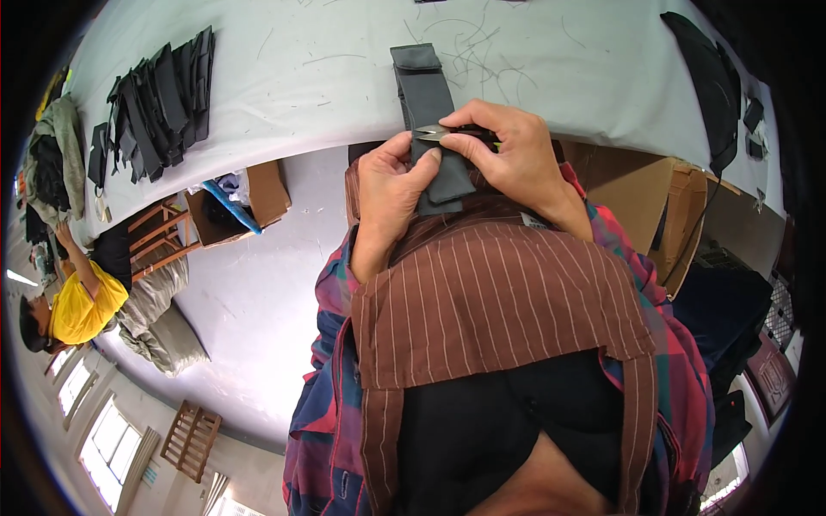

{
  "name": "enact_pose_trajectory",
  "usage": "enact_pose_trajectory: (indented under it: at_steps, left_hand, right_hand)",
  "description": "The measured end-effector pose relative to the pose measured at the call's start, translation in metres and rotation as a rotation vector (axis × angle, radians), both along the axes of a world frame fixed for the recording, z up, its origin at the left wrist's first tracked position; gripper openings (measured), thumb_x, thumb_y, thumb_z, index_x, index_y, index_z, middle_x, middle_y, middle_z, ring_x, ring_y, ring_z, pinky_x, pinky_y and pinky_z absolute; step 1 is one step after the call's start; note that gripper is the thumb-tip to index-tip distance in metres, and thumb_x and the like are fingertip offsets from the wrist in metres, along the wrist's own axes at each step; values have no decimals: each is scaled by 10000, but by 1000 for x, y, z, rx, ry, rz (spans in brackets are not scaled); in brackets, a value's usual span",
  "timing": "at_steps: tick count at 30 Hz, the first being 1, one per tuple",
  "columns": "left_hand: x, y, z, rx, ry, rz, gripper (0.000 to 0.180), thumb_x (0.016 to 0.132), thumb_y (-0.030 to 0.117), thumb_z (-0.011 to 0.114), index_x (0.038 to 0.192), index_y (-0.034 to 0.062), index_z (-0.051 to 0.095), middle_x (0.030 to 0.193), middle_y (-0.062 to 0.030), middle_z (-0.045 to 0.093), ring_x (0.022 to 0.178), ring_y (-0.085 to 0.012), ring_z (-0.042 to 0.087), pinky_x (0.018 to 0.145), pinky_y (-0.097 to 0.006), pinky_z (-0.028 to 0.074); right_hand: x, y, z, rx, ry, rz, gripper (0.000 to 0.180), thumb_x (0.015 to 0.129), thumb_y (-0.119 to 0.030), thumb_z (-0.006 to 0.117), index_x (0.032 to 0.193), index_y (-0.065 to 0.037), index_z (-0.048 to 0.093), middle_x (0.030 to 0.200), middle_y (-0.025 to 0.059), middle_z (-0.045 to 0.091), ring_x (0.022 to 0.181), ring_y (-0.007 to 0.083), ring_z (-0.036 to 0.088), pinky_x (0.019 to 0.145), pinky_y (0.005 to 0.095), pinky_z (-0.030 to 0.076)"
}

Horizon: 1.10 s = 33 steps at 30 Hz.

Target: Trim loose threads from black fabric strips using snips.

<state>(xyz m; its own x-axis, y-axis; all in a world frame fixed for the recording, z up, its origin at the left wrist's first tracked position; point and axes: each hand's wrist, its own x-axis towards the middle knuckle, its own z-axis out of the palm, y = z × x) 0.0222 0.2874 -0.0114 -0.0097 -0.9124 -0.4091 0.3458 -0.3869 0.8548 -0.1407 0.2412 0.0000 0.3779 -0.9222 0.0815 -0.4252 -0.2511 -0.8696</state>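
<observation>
My left hand [391, 185] pinches the grey fabric strip [428, 112], which hangs over the near edge of the white worktop [344, 60]. My right hand [512, 146] grips small thread snips [447, 133] against that strip.

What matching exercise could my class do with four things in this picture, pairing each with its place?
Things:
1. Grey fabric strip
2. Thread snips
3. Stack of dark fabric pieces
4. Cardboard box

Places:
A. On the floor under the table edge
B. On the left part of the white table
C. In the right hand, blades over the strip
D. Hanging over the table's near edge, pinched by the left hand

Pairs: 1-D, 2-C, 3-B, 4-A
</observation>
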Motion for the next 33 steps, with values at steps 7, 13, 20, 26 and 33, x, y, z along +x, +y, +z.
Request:
enact_pose_trajectory:
  at_steps: [7, 13, 20, 26, 33]
  left_hand:
    - [0, -4, -2, 13, -1, -15, 202, 827, -3, 604, 1020, -57, 628, 904, -31, 647, 753, -53, 577, 656, -189, 478]
    - [-1, -5, 0, 46, 44, -9, 194, 821, -9, 602, 1006, -60, 630, 891, -39, 650, 742, -60, 587, 650, -198, 491]
    - [6, -4, 21, 103, 111, 102, 290, 825, 29, 614, 1094, -75, 587, 931, -81, 649, 734, -98, 603, 651, -236, 512]
    - [72, -9, 25, -308, 1083, 51, 170, 873, 203, 568, 797, 52, 554, 792, -40, 534, 668, -155, 480, 543, -274, 377]
    - [1, -2, 35, -31, 197, 178, 217, 864, 26, 578, 1067, -45, 602, 892, -35, 654, 753, -63, 589, 682, -205, 478]
  right_hand:
    - [1, -5, -5, -261, 75, 7, 150, 736, -148, 723, 866, -91, 676, 779, 37, 667, 667, 215, 589, 634, 302, 413]
    - [2, -7, -7, -359, 96, -9, 149, 711, -144, 740, 841, -108, 676, 743, 13, 650, 613, 183, 546, 601, 296, 391]
    - [-2, -4, 8, -86, -174, -24, 92, 781, -144, 710, 801, -76, 652, 703, -22, 629, 656, 92, 562, 601, 254, 402]
    - [-26, -14, 11, 308, -640, -202, 115, 868, -127, 653, 900, -18, 637, 745, -36, 582, 681, 22, 481, 606, 184, 382]
    - [-18, 2, 7, 327, -620, -315, 143, 899, -153, 616, 967, -28, 632, 715, -62, 514, 650, 17, 402, 584, 182, 322]
